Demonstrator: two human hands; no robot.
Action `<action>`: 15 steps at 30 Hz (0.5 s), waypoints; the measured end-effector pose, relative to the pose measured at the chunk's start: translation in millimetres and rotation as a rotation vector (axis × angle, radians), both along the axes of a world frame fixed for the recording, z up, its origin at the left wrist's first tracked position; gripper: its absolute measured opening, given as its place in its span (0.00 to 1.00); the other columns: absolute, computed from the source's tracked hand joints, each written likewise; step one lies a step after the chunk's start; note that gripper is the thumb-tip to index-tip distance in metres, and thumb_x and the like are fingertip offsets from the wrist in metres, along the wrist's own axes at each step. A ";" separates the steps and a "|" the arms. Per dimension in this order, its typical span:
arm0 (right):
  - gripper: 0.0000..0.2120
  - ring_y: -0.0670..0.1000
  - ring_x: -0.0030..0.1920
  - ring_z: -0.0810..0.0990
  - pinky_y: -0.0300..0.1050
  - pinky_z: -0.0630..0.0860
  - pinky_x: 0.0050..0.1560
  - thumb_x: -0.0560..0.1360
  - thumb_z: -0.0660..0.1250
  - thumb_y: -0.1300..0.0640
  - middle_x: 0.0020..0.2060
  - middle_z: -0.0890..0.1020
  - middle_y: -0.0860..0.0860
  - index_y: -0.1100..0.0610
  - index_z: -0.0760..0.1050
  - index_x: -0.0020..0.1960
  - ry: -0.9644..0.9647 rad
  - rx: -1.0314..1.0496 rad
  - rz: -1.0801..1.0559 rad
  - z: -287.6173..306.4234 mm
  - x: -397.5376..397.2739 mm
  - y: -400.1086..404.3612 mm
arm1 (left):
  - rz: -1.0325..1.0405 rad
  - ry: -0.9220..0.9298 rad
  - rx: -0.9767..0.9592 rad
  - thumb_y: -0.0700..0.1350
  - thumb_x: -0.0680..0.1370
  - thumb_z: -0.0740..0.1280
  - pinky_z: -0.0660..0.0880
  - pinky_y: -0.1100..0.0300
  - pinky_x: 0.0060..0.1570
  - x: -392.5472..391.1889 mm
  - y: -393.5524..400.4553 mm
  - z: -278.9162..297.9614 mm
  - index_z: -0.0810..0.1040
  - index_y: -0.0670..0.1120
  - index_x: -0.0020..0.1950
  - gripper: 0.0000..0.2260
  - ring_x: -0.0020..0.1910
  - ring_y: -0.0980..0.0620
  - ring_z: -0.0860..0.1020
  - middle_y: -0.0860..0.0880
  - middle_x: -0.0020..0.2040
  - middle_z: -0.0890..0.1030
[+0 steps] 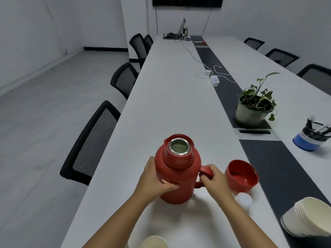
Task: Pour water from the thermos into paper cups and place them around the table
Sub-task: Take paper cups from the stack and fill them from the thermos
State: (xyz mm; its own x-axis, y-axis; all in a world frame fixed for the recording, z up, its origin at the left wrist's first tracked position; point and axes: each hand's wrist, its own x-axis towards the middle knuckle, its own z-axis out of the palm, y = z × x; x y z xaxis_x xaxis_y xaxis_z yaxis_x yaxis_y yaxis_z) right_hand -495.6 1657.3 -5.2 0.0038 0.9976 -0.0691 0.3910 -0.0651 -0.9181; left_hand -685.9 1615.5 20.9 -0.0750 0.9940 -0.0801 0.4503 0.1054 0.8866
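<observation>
Red thermos (176, 173) upright on the near end of the long white conference table (170, 97), mouth uncovered, steel rim showing. Left hand (155, 178) pressed against the left side of the body, fingers wrapped partway round the front. Right hand (215, 179) closed round the red handle (206, 173) on the right side, thumb over its top. Red lid cup (241, 175) just right of that hand, open side up and tilted toward the camera. White stopper (244, 200) lying on the table just in front of the lid cup. Stack of paper cups (308, 217) on its side at the lower right, partly on the dark centre strip (265, 154). Single paper cup (154, 241) at the very bottom edge, between the forearms, only its rim in view. Farther up the strip, a potted plant (255, 108); right of it a blue pen holder (310, 138). White power strip (214, 80) with cables beyond. Black mesh chairs (93, 142) along both sides. Open laptop (181, 27) at the far end.
</observation>
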 end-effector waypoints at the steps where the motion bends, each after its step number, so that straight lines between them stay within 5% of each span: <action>1: 0.11 0.56 0.33 0.77 0.31 0.67 0.26 0.69 0.61 0.71 0.28 0.74 0.52 0.57 0.68 0.33 0.011 -0.002 -0.013 -3.2 0.9 4.5 | -0.012 -0.055 -0.001 0.49 0.53 0.75 0.68 0.80 0.43 -1.1 5.8 -2.1 0.66 0.54 0.60 0.36 0.53 0.68 0.72 0.57 0.55 0.73; 4: 0.14 0.57 0.31 0.75 0.49 0.75 0.34 0.67 0.61 0.73 0.24 0.71 0.53 0.58 0.66 0.28 0.037 -0.004 -0.031 -3.3 0.4 7.3 | -0.028 -0.128 0.014 0.47 0.52 0.75 0.68 0.80 0.44 0.6 10.1 -6.7 0.63 0.58 0.61 0.40 0.54 0.73 0.71 0.63 0.56 0.71; 7: 0.12 0.59 0.30 0.73 0.65 0.76 0.39 0.65 0.62 0.75 0.22 0.69 0.52 0.64 0.66 0.28 0.074 0.004 -0.062 -4.2 2.7 -8.8 | -0.001 -0.131 0.007 0.48 0.50 0.75 0.69 0.73 0.47 5.8 5.0 -7.1 0.64 0.58 0.60 0.41 0.56 0.66 0.72 0.60 0.57 0.71; 13: 0.10 0.63 0.28 0.72 0.68 0.76 0.34 0.66 0.63 0.76 0.20 0.71 0.52 0.66 0.69 0.29 0.026 0.089 -0.122 21.4 33.9 -63.1 | -0.076 -0.307 -0.019 0.46 0.53 0.76 0.69 0.82 0.41 32.1 -32.3 12.2 0.67 0.64 0.50 0.31 0.49 0.78 0.71 0.67 0.49 0.76; 15: 0.07 0.68 0.30 0.73 0.70 0.74 0.35 0.66 0.63 0.75 0.25 0.70 0.65 0.68 0.69 0.31 -0.018 0.125 -0.122 38.9 46.9 -81.5 | -0.076 -0.348 -0.020 0.49 0.52 0.76 0.69 0.81 0.42 43.4 -47.1 20.4 0.66 0.63 0.52 0.33 0.50 0.77 0.71 0.64 0.53 0.73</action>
